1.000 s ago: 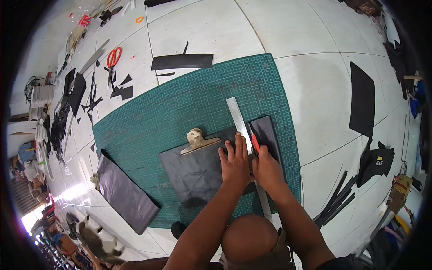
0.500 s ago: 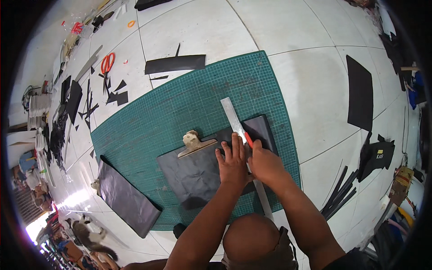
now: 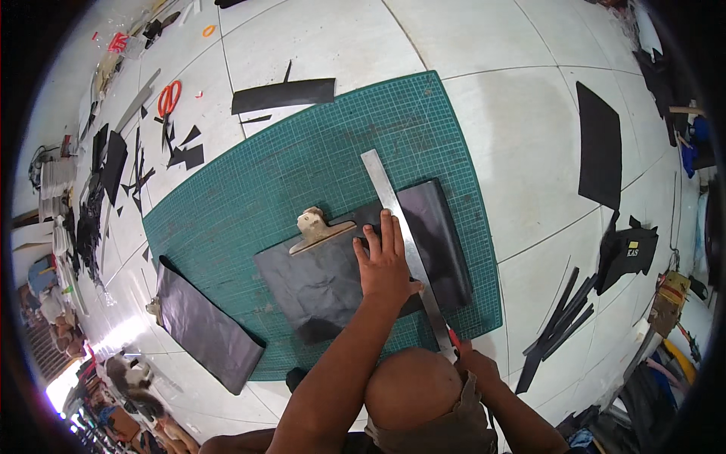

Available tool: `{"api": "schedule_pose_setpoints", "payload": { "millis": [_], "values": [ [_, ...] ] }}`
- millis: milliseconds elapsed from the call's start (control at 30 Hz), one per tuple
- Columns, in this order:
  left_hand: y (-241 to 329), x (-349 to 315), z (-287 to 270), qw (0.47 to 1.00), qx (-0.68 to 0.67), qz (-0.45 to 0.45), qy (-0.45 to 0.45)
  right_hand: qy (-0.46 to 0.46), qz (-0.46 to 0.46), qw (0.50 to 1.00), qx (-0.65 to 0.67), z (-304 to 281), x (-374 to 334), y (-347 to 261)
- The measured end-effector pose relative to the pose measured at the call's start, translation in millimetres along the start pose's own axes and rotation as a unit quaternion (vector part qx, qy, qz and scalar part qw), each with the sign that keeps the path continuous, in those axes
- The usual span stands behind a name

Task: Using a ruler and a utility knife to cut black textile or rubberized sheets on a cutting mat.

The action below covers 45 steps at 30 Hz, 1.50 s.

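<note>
My left hand [image 3: 386, 268] lies with its fingers spread, pressing on a steel ruler [image 3: 420, 276] and the black sheet [image 3: 318, 291] under it. The ruler slants across the sheet and extends past both its edges. Near the ruler's lower end, my right hand [image 3: 478, 365] is closed around a red-handled cutter knife [image 3: 454, 337]; my bent knee is close beside it. A metal bulldog clip [image 3: 316, 225] grips the sheet's far edge. Everything rests on a green cutting mat [image 3: 227, 204]. A second black piece [image 3: 208, 325], folded and clipped, lies at the mat's left.
Orange-handled scissors [image 3: 169, 98], black offcuts [image 3: 189, 156] and a black strip [image 3: 283, 96] lie on the tiled floor beyond the mat. To the right are a black panel [image 3: 599, 144], several dark strips [image 3: 560, 321] and a black pouch [image 3: 628, 253]. A cat [image 3: 130, 377] is at lower left.
My right hand has drawn the cutter knife toward me along the ruler, from beside my left hand to the near end. My left hand stays pressed on the ruler.
</note>
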<state>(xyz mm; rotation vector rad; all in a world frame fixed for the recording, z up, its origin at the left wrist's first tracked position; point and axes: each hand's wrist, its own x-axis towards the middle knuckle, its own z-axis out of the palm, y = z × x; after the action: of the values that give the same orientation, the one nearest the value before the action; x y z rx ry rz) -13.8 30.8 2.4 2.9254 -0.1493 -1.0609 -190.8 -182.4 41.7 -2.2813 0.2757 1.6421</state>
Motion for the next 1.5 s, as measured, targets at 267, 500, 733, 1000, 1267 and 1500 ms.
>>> {"api": "schedule_pose_setpoints", "payload": {
  "millis": [267,500,733,1000,1267,1500],
  "values": [
    [-2.6,-1.4,1.3,1.0,-0.001,0.003,-0.003,0.176,-0.116,0.972,0.103,-65.6,-5.2,-66.0],
    [-1.3,5.3,29.2,0.996,-0.013,0.004,0.084,0.265,-0.225,0.931,0.108,-98.0,99.3,-145.8],
    [-2.3,1.0,4.2,1.0,-0.002,0.004,-0.011,0.282,-0.21,0.932,0.085,-103.5,105.5,-145.1],
    [-3.9,4.0,24.1,0.998,0.001,0.009,0.062,0.274,-0.19,0.943,0.019,-110.2,100.5,-155.9],
    [2.7,3.2,15.1,0.999,0.019,0.006,0.042,0.178,-0.169,0.969,0.014,-129.9,87.7,-150.6],
    [1.5,2.1,2.7,1.0,-0.011,0.001,-0.005,0.026,-0.046,0.999,0.008,-52.2,32.3,-63.6]
  ]
}}
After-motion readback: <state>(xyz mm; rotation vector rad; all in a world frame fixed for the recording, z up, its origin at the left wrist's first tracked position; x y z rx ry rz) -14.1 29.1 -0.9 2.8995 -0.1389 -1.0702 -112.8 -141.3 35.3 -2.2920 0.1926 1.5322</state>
